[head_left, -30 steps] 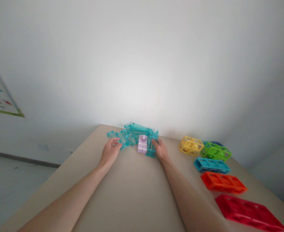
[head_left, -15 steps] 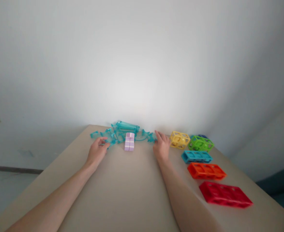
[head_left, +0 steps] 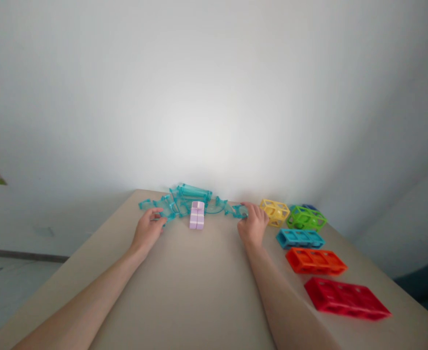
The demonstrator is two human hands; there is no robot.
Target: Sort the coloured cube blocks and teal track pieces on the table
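A cluster of clear teal plastic track pieces (head_left: 184,199) lies along the far edge of the beige table (head_left: 199,291). A small lilac block (head_left: 196,215) stands just in front of it. My left hand (head_left: 148,228) rests at the left part of the teal pieces, fingers curled and touching one. My right hand (head_left: 253,225) is at the right end of the cluster, fingers closed on a teal piece (head_left: 240,210).
A row of openwork blocks lies to the right of my right arm: yellow (head_left: 275,212), green (head_left: 306,218), blue (head_left: 299,238), orange (head_left: 315,261), red (head_left: 346,298). A dark blue piece (head_left: 309,207) peeks out behind the green one. A white wall stands behind the table.
My right hand has drawn a teal piece out to the right, from beside the lilac block toward the yellow block. The left hand has stayed at the cluster's left part.
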